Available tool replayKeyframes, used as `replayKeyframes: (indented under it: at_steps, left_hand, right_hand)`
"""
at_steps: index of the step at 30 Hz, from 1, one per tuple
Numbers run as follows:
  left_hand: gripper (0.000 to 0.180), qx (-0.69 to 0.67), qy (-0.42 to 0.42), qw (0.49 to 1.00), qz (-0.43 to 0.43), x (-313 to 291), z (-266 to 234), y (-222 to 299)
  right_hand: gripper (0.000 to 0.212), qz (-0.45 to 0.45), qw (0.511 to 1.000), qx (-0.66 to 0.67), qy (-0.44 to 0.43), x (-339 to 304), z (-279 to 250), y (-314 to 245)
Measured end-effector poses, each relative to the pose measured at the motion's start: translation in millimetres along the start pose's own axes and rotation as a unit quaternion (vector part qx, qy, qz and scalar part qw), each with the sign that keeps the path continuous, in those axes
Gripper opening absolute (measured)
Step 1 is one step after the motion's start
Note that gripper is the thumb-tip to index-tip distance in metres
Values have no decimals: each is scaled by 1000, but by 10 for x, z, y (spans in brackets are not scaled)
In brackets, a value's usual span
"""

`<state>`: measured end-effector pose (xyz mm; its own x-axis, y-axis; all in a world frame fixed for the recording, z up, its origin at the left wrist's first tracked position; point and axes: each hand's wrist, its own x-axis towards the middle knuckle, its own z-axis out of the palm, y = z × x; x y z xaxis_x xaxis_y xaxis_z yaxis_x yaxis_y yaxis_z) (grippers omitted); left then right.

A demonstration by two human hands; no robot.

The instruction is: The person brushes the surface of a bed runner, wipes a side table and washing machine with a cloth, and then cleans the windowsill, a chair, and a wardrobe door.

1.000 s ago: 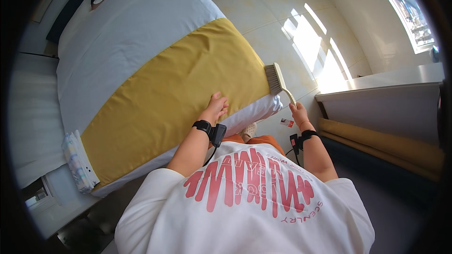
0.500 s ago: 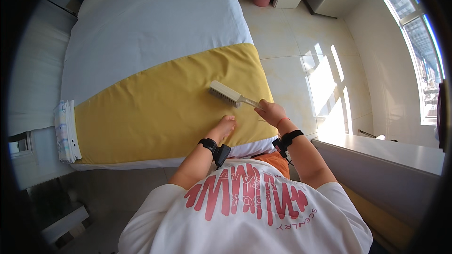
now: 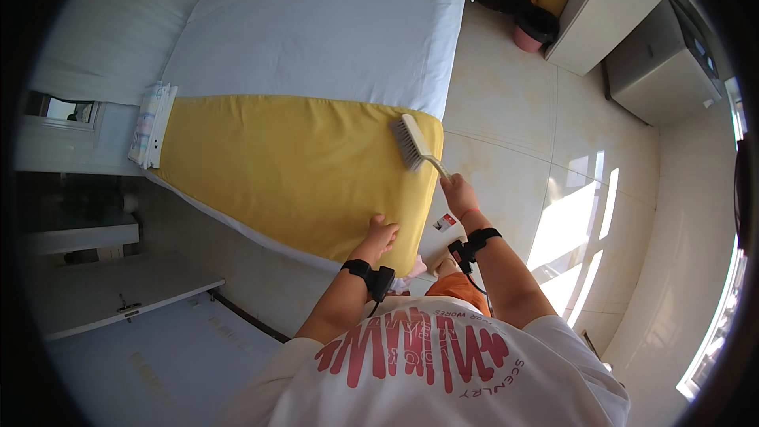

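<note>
My right hand [image 3: 460, 196] is closed round the handle of a cream bed brush [image 3: 417, 141]. Its grey bristles face left, against or just over the yellow bed runner [image 3: 277, 166], near the bed's right edge. My left hand [image 3: 383, 235] is over the runner's near right part, fingers curled in and nothing visible in them. Whether it presses on the cloth is hard to tell. Both wrists carry black straps with small boxes [image 3: 381, 282]. Beyond the runner stretches the pale blue-white sheet [image 3: 324, 39].
Folded patterned cloth [image 3: 152, 125] lies at the bed's left corner. A pink bin [image 3: 531, 30] with a black liner stands on the tiled floor [image 3: 506, 119], near a white cabinet [image 3: 609, 8] and a grey box-shaped appliance [image 3: 660, 55]. At lower left is a low blue-topped surface [image 3: 158, 356].
My view has turned, and I stand farther right around the bed's corner. The brush has swung more upright and sits by the bed's right edge. My left hand stays over the runner.
</note>
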<state>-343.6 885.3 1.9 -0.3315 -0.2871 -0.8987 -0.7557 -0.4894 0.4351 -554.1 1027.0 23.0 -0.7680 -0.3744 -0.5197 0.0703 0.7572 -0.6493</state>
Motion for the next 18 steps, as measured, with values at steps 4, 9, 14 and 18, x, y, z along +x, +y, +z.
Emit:
replayKeyframes:
  at_steps: [4,9,14,18]
  left_hand:
    - [36,-40,20,999,19,-15,154,83]
    - [37,-161,-38,981,101,-82,851,763]
    - [35,-176,-98,971,132,-39,1245,1517]
    - [22,-280,-94,936,191,193,1363,2067]
  right_hand:
    - [38,-64,997,-51,11,10,-290,-131]
    - [33,-175,963,-164,-124,109,-420,-244]
    - [33,-163,971,-166,-60,451,-700,-337]
    - [43,-321,924,-109,-178,782,-877,-636]
